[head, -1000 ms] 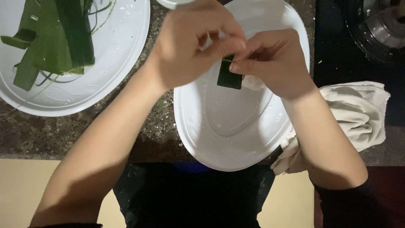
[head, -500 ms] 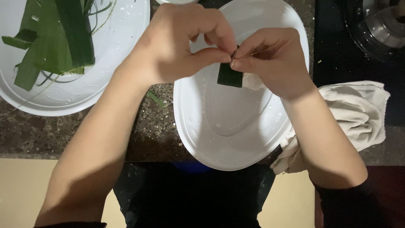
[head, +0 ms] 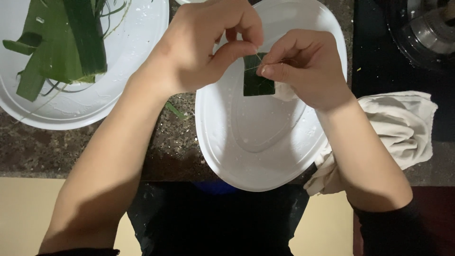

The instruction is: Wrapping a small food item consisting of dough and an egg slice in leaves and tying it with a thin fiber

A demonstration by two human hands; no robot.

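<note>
A small dark green leaf-wrapped parcel (head: 258, 81) hangs over a white oval dish (head: 256, 156). My right hand (head: 303, 66) pinches its right top edge, and my left hand (head: 208, 42) pinches a thin pale string at its top left. Both hands are closed together above the dish, fingertips almost touching. The dish itself looks wet and holds nothing else that I can see.
A round white plate (head: 118, 90) at the upper left holds long green leaves (head: 66, 42) and thin leaf strips. A crumpled white cloth (head: 403, 128) lies at the right. A metal pot (head: 426, 33) sits at the top right. One green scrap (head: 176, 110) lies on the speckled stone counter.
My left hand has shifted slightly, its thumb and finger closing in on the parcel's top. The parcel stays between both hands over the dish.
</note>
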